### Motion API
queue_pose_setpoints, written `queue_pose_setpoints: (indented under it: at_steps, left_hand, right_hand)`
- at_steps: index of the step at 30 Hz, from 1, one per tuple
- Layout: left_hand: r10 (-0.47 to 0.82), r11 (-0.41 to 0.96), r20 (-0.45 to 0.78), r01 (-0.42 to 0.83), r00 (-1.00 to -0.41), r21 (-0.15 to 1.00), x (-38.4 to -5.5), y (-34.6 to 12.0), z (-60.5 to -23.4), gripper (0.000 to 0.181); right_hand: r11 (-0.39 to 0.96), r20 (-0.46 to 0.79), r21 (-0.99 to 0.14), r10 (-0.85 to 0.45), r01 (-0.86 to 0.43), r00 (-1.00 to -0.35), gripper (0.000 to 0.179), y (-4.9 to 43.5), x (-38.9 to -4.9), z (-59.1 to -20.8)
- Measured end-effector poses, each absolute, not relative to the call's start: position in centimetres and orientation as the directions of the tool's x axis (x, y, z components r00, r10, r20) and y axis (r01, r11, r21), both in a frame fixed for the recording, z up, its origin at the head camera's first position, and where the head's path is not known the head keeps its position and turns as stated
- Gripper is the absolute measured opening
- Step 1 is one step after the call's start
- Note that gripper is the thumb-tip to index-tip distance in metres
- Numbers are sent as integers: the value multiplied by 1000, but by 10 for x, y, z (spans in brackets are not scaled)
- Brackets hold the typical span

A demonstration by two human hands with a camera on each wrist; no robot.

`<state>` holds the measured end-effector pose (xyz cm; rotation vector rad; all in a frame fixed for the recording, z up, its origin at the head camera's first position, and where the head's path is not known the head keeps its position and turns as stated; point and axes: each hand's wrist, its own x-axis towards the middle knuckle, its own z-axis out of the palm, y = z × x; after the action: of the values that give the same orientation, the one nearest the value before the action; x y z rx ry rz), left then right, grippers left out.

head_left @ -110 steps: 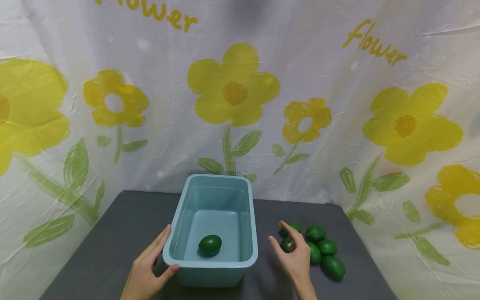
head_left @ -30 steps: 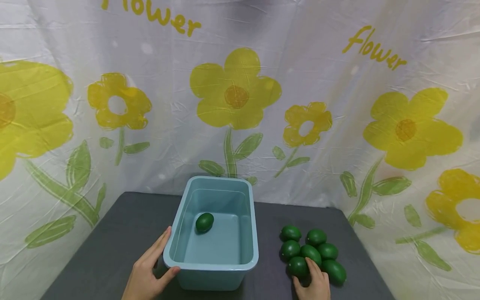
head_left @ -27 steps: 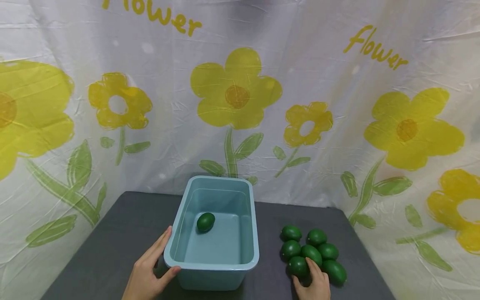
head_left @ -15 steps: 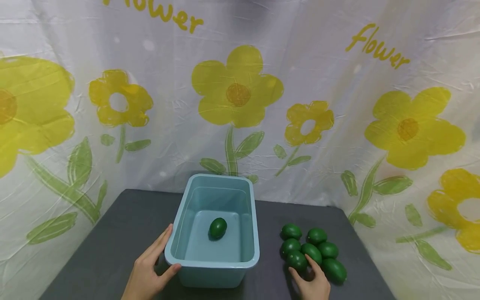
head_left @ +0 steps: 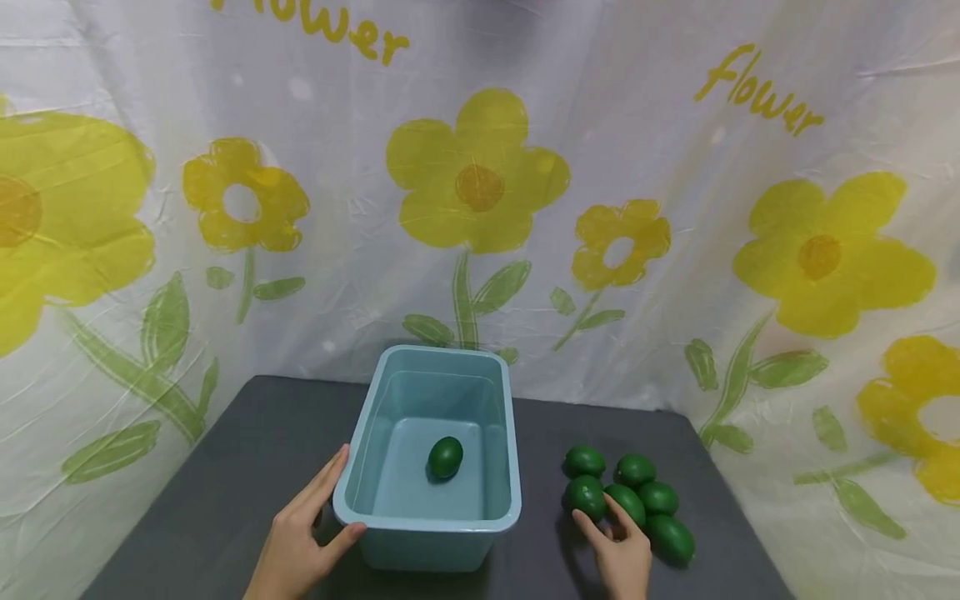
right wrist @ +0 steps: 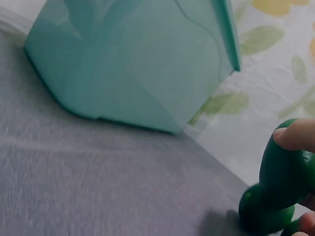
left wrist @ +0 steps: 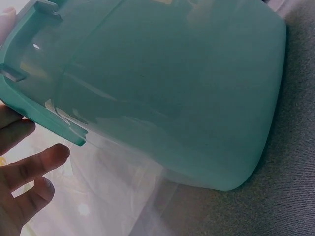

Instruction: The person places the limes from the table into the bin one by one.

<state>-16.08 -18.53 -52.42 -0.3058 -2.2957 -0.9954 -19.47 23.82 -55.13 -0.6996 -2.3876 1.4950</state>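
Observation:
A pale blue-green plastic tub (head_left: 427, 525) stands on the table, with one dark green lime (head_left: 446, 457) lying on its floor. My left hand (head_left: 303, 533) holds the tub's near left corner, thumb at the front rim and fingers along the side. In the left wrist view some fingertips (left wrist: 19, 132) meet the underside of the rim. Right of the tub, my right hand (head_left: 622, 554) pinches another lime (head_left: 583, 497) between thumb and fingers. The right wrist view has this held lime (right wrist: 283, 169) overlapping a second lime (right wrist: 263, 211) behind it.
Several more limes (head_left: 670, 539) lie clustered beside and beyond my right hand. A dark grey cloth (head_left: 277, 433) covers the table. White sheeting with yellow flowers (head_left: 480, 187) hangs behind and at both sides, close to the table's edges.
The right hand has closed on the near left lime of the cluster and moved it up and leftward. The lime in the tub has rolled right. The left hand keeps its place.

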Motion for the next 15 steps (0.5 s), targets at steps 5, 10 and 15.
queue_pose_setpoints:
  at_steps: [5,10,15]
  left_hand:
    - [-27,680,619,439,-785,587,-163,-186,-524,92]
    - [-39,682,608,424,-793,596,-162,-186,-524,92]
    - [-52,637,581,421,-812,646,-161,-184,-525,89]
  right_hand:
    - [326,-21,-922,492,207,-870,84,231,-201,-545]
    - [276,-15,-947,480,167,-877,80,223,-203,-537]
    - [235,-9,-963,464,132,-886,81,217,-205,-526]
